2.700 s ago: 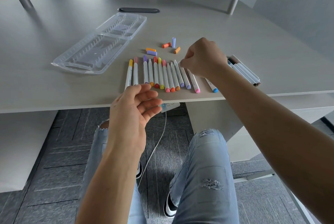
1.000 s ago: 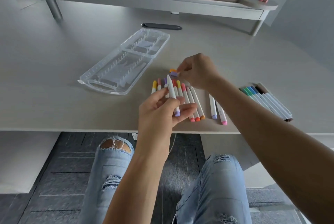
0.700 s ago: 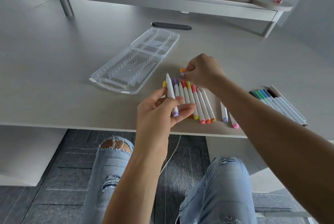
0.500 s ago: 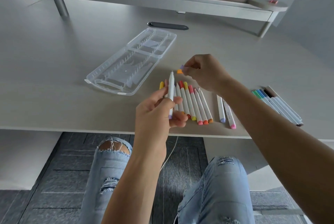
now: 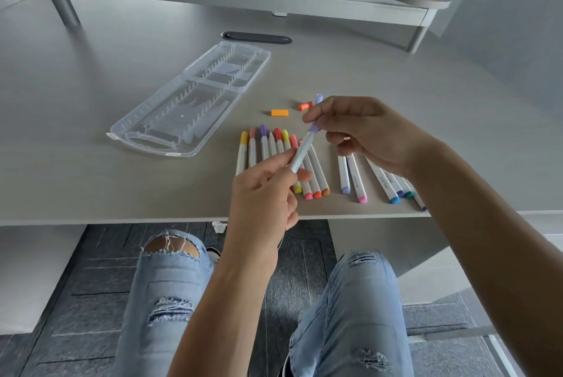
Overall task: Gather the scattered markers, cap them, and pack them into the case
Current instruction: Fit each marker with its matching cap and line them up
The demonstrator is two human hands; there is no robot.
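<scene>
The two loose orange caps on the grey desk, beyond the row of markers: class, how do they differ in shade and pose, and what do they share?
The lighter orange cap lies level across the view, well apart from the right hand. The redder orange cap lies tilted, right beside that hand's fingers. Both are short, loose and lying on the grey desk, on no marker.

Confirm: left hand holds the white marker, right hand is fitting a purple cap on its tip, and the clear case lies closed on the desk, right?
Not quite: the head view shows the clear case lying open and empty, not closed. The rest stands.
</scene>
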